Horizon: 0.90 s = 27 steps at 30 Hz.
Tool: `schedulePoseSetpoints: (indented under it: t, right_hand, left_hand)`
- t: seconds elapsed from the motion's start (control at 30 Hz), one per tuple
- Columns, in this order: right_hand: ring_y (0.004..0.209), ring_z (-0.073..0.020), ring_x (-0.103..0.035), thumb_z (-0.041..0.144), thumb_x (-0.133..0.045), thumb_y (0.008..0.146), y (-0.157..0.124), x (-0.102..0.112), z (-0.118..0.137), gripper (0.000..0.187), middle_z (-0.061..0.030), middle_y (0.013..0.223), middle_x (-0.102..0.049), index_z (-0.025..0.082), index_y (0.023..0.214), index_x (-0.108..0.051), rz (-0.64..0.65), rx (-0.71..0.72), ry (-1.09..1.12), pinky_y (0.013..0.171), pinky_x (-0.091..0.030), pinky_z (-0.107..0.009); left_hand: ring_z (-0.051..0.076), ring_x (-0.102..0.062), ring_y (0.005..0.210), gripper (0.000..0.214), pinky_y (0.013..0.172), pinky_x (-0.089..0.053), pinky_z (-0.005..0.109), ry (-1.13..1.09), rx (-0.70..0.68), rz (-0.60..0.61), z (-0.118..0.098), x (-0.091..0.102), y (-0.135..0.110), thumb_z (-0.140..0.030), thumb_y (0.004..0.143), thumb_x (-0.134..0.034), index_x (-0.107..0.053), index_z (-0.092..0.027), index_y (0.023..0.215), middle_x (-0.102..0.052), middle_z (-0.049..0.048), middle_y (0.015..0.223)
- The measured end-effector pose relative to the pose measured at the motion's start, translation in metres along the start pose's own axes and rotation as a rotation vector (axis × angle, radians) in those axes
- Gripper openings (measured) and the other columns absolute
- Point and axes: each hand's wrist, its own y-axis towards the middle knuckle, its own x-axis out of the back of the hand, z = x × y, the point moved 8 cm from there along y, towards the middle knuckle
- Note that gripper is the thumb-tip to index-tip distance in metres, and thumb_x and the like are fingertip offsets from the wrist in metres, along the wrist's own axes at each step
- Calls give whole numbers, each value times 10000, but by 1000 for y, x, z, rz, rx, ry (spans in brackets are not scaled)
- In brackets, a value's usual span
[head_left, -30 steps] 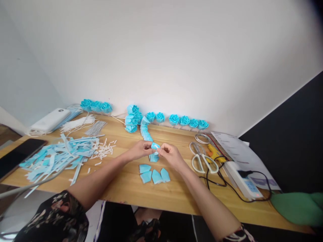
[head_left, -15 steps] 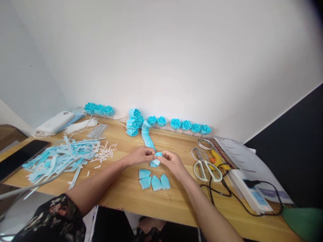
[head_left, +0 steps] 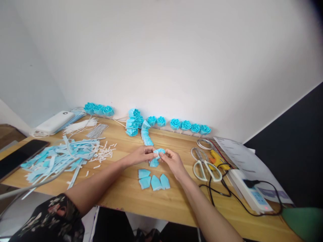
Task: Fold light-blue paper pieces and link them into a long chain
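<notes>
In front of the table [head_left: 176,203], a black left sleeve [head_left: 66,218] printed with reddish and pale flowers [head_left: 60,210] ends around the elbow; both forearms [head_left: 101,184] are bare

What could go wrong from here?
1. The left hand and right hand pinch a small blue piece with their fingertips; it might slip or crease.
2. Four loose blue petals lie on the tabletop just below the hands; a brushing wrist could scatter them.
3. The black cable loops near the scissors; reaching for those might snag it.
</notes>
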Motion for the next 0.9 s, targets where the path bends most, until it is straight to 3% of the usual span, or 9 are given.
schedulePoseSetpoints:
  t: [0.27,0.47,0.67,0.73,0.9]
  right_hand:
    - [615,-146,-559,505,-667,741,1,-1,-4,349,1,614,-621,182,649,-573,-43,-12,22,622,-432,-260]
    - [656,-152,-571,540,-525,845,1,-2,-2,405,-29,671,-635,173,699,-617,-33,14,70,662,-453,-271]
    - [623,-138,-508,468,-644,765,2,5,2,302,13,628,-567,185,678,-583,-79,31,10,623,-416,-252]
    - [619,-138,-498,459,-640,761,3,8,4,293,18,616,-556,187,670,-581,-112,33,23,628,-414,-254]
    - [597,-128,-486,441,-643,755,3,10,5,288,27,579,-533,183,648,-575,-130,38,73,628,-406,-253]
  left_hand:
    - [102,-464,602,402,573,-359,223,53,17,-27,6,3,3,-531,786,-576,-558,-132,743,-527,-13,651]
    - [89,-393,562,385,534,-299,219,95,-2,-64,4,6,2,-511,805,-539,-499,-144,695,-436,-36,602]
    - [81,-379,534,392,522,-298,216,150,-8,-53,-2,9,1,-503,826,-511,-497,-146,664,-428,-41,576]
    - [89,-405,551,391,534,-317,218,194,-38,-123,-3,21,1,-501,841,-496,-539,-142,694,-461,-32,594]
    - [120,-490,625,307,595,-371,237,454,-125,-442,-5,67,-3,-422,848,-512,-629,-138,834,-583,8,690]
